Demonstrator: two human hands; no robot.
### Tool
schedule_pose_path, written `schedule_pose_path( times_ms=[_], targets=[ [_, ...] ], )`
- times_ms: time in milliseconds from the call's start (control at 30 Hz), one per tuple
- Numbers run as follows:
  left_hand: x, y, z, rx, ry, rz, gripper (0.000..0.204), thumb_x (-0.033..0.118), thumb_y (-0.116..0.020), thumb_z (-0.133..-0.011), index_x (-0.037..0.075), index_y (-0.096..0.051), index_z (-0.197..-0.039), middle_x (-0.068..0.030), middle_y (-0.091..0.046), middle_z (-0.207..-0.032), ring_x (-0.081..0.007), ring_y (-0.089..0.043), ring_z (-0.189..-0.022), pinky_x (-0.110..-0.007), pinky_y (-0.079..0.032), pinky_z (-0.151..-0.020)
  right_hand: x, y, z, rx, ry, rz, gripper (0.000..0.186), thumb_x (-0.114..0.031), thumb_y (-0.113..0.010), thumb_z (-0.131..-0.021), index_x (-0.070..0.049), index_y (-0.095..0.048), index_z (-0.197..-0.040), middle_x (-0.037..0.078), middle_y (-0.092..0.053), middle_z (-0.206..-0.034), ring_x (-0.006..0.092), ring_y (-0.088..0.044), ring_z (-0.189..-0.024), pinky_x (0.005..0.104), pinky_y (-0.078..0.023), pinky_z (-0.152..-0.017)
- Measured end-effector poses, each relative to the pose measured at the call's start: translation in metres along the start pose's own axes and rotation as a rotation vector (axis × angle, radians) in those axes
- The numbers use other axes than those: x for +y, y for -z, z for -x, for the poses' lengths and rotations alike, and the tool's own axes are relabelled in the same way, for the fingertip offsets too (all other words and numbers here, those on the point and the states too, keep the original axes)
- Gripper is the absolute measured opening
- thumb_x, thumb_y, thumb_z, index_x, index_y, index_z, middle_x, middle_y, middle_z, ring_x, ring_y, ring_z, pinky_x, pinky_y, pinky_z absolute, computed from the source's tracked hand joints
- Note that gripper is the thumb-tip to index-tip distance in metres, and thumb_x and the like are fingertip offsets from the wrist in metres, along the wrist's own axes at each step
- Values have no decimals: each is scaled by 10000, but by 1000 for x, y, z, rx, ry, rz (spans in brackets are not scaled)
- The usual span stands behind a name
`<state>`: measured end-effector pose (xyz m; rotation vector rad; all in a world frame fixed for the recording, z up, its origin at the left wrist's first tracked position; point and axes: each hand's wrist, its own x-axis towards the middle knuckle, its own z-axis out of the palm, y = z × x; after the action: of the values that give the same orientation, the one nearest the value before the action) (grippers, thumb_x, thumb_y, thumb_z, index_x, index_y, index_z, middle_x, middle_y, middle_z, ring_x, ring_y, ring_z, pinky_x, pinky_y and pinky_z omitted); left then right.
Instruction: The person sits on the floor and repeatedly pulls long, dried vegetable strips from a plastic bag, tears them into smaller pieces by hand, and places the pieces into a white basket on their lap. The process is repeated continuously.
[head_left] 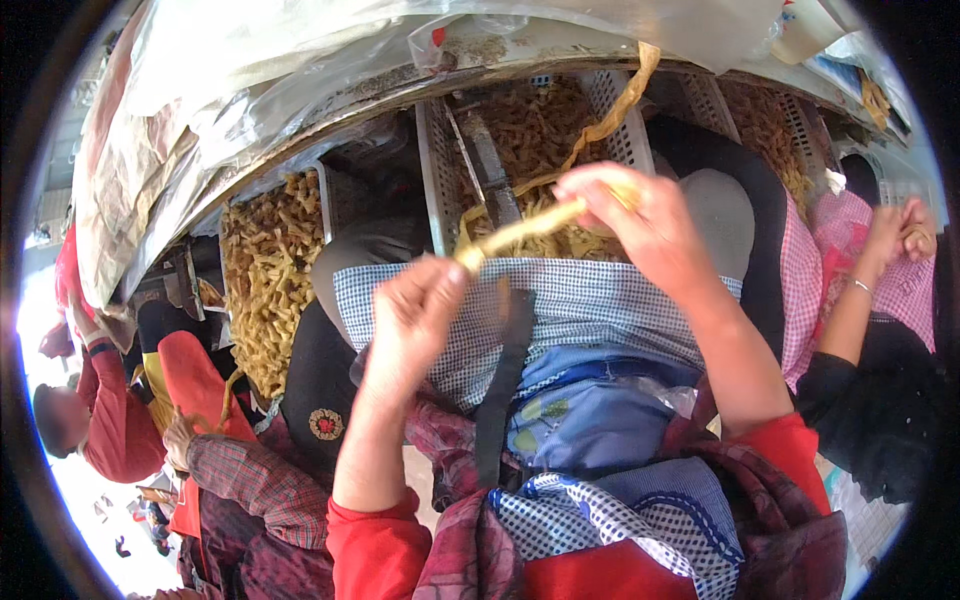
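Note:
A long, limp yellow-tan strip (525, 228) is stretched between my two hands, above my lap. My left hand (420, 305) is closed on its lower left end, thumb against the fingers, where the strip looks bunched or knotted. Higher up and to the right, my right hand (635, 220) pinches the strip; some fingers are blurred. A loose, twisted length (615, 115) runs from near my right hand up to the table edge. Between my knees stands a white perforated crate (437, 180) holding many brownish strips (535, 115), with a flat metal bar (487, 165) across it.
To the left, another crate is heaped with knotted yellow pieces (265, 300). A plastic-covered table (320, 80) curves along the far side. Co-workers sit close on both sides: a plaid sleeve (260, 485) at left, a hand (905, 235) at right. A checked apron (400, 300) covers my lap.

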<state>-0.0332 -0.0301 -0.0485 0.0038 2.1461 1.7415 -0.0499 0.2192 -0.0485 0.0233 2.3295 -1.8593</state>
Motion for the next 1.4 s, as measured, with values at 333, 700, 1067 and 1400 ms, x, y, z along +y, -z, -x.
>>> schedule_pose_path(
  times_ms=[333,700,1067,1400],
  targets=[
    [-43,19,-11,135,26,-427,189,177,-613,-919,7,-691,-891,-36,-606,-649,-93,-513,-576,-288,-431,-540,25,-18,-23,-16,40,426,428,-270,-695,-849,-48,-606,-1204,140,-666,-1071,245,-643,-955,360,-504,-838],
    [40,-37,57,-476,-318,-590,262,333,-679,-846,92,-602,-777,-87,-594,-643,-306,-617,-562,-398,-494,-496,-44,9,20,-395,293,666,394,-424,-722,-761,-47,-684,-871,152,-624,-631,306,-644,-569,386,-495,-520],
    [8,-63,41,-572,-48,495,183,160,-605,-937,10,-611,-1042,-93,-644,-925,-168,-642,-822,-295,-543,-643,-55,-4,55,-448,744,361,503,-363,-711,-699,-67,-687,-1105,-3,-648,-937,163,-574,-749,288,-477,-577],
    [20,-45,22,45,-770,-802,130,110,-676,-791,5,-599,-796,-87,-557,-624,-263,-546,-505,-361,-461,-469,-26,-34,52,-8,506,458,276,-115,-701,-747,-31,-604,-991,33,-581,-674,211,-602,-598,337,-491,-525]
  ],
)
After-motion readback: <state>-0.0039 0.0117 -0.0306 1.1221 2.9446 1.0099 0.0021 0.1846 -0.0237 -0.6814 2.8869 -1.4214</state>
